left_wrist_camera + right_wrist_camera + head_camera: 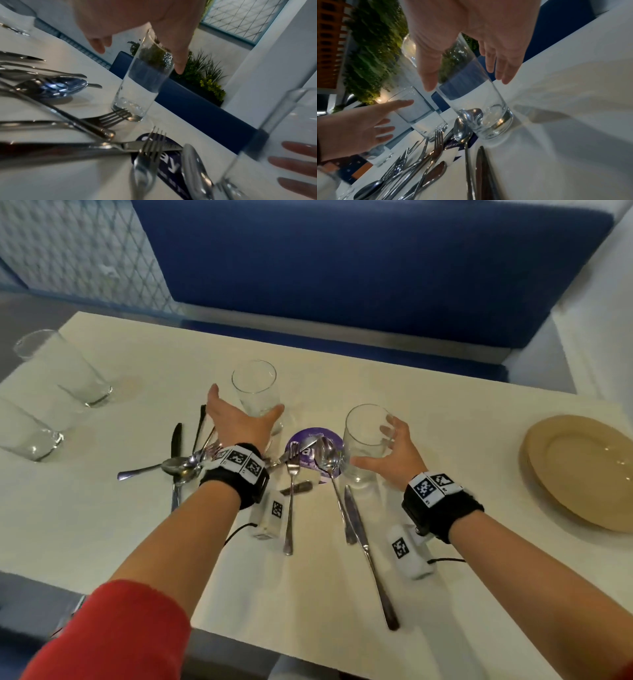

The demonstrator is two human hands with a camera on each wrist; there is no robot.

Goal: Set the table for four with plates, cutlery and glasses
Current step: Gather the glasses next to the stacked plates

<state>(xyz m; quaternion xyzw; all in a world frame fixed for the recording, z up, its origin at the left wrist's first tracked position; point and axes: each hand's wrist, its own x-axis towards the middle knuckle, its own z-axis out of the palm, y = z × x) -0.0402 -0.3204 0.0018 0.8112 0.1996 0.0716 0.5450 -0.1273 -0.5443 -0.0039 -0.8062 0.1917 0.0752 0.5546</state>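
Two empty tall glasses stand mid-table. My left hand [246, 405] is spread round the farther glass [255, 392], thumb on its right and fingers on its left; in the left wrist view the thumb [178, 65] lies beside this glass [144, 83] and the fingers stay apart from it. My right hand [373, 443] is spread round the nearer glass [364, 440], with the thumb [428, 81] and fingers [501, 70] on either side of the glass [476, 94], neither closed. Loose cutlery [191, 463] lies in a heap under my left wrist. A stack of gold plates [579, 470] sits at the right.
Two more glasses [65, 371] [27, 433] stand at the table's left end. A fork [291, 491], a spoon [330, 463] and a knife [370, 553] lie between my arms by a purple round coaster [315, 450]. A blue bench [342, 268] backs the table.
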